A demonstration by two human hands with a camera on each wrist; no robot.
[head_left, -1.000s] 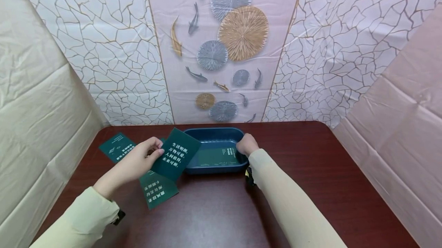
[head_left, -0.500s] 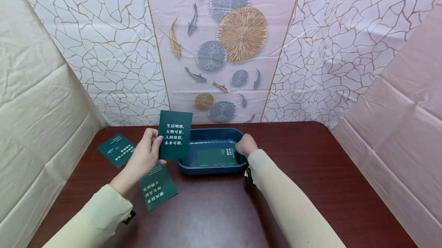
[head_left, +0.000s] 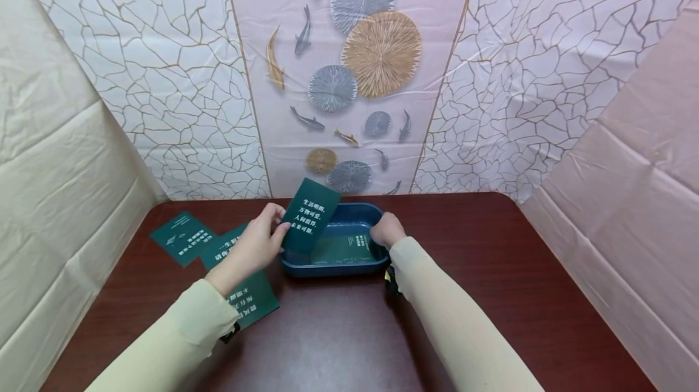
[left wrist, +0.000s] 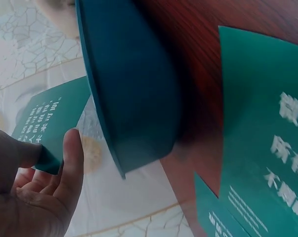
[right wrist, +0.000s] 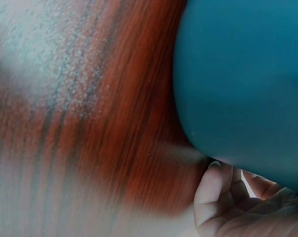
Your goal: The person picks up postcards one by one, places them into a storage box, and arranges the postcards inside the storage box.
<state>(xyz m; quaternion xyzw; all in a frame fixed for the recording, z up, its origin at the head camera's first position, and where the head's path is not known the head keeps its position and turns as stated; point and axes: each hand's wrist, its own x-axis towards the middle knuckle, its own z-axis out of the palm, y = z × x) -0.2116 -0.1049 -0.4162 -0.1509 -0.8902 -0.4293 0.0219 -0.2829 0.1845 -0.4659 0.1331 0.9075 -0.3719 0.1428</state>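
Note:
In the head view my left hand (head_left: pixel 252 252) pinches a dark green card (head_left: pixel 312 212) with white printed lines, between thumb and fingers. The card is tilted over the left end of a blue oblong tray (head_left: pixel 327 270). Another green card (head_left: pixel 341 251) lies flat inside the tray. At the tray's right end my right hand (head_left: pixel 389 230) grips the rim. The left wrist view has the pinched card (left wrist: pixel 60 106) beside the tray's outer wall (left wrist: pixel 131 89). From the right wrist, curled fingers (right wrist: pixel 208 183) show against the tray's underside edge (right wrist: pixel 237 89).
Several green cards lie on the dark red wooden table (head_left: pixel 338 331) left of the tray: one far left (head_left: pixel 182 238), one partly under my left forearm (head_left: pixel 215 249), one nearer (head_left: pixel 256 301). A patterned cloth wall (head_left: pixel 349 76) stands behind the table, with plain cloth at both sides.
My left hand has lifted the card upright, then carried it right over the tray's left end, where it now tilts. More of the middle table card is uncovered. The right hand stays on the rim.

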